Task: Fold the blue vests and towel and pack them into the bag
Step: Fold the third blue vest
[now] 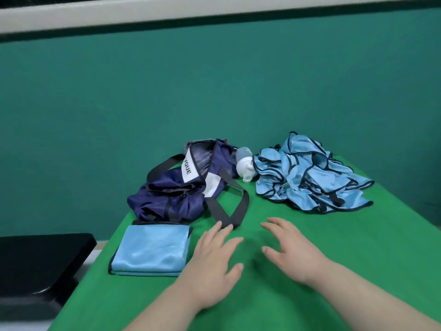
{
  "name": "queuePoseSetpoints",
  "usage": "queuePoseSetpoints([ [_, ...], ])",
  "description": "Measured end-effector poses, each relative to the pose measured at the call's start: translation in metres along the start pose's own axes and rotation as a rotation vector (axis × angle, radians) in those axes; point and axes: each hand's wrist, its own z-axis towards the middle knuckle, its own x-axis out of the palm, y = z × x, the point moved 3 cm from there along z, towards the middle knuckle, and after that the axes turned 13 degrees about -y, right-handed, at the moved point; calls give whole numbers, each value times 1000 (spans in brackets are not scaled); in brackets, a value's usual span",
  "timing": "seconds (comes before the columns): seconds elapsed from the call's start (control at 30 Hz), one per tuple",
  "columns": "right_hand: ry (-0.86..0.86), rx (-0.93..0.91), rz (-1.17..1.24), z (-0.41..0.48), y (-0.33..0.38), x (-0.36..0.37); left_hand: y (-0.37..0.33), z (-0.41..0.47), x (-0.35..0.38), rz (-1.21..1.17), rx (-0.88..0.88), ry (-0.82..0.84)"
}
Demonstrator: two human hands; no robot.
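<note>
A crumpled heap of light blue vests (307, 173) with black trim lies at the back right of the green table (334, 247). A navy bag (181, 187) with dark straps slumps at the back left, its top open. In front of the bag a folded light blue stack (150, 250) rests near the table's left edge. My left hand (212, 266) hovers open just right of that stack, fingertips near a bag strap. My right hand (288, 252) is open too, spread above bare cloth in the middle. Neither hand holds anything.
A white and grey bottle (244, 164) lies on its side between the bag and the vest heap. A black seat or bench (38, 266) stands off the table's left side. A teal wall (214, 91) rises right behind the table.
</note>
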Motion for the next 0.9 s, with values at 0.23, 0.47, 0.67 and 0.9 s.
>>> queuePoseSetpoints([
  [0.23,-51,107,-77,9,-71,-38,-35,49,66,-124,-73,-75],
  [0.47,-94,164,-145,46,-116,-58,-45,98,98,-296,-151,-210],
  [0.67,-268,233,-158,100,-142,-91,-37,102,106,-403,-139,-333],
  [0.9,-382,315,-245,174,-157,-111,-27,108,104,-450,-167,-393],
])
